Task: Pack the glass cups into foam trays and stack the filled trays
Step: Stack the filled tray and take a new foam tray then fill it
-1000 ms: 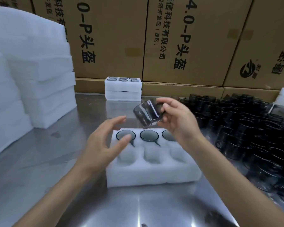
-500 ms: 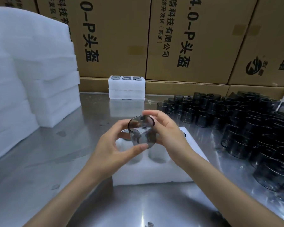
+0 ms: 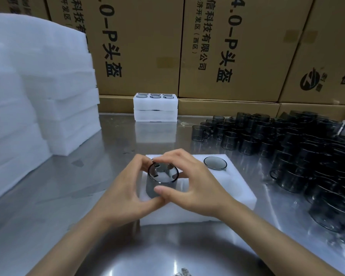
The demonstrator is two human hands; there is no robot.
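Observation:
A smoky grey glass cup (image 3: pixel 161 177) stands upright over the front left part of a white foam tray (image 3: pixel 239 193). My left hand (image 3: pixel 126 193) and my right hand (image 3: pixel 195 186) both hold it, fingers curled round its rim and sides, thumbs meeting at the front. Its base looks partly down in a slot, though my hands hide that. Another cup (image 3: pixel 215 163) sits sunk in the tray's back right slot. My hands hide the rest of the back row. Several loose cups (image 3: pixel 299 148) crowd the steel table on the right.
Two stacked filled trays (image 3: pixel 155 107) stand at the back centre against cardboard boxes (image 3: pixel 237 46). A tall pile of foam slabs (image 3: pixel 34 92) fills the left side. The steel table (image 3: pixel 84 196) stretches left of and in front of the tray.
The cup passed from my right hand alone into both hands, turned upright, and came down from mid-air onto the tray's front left area.

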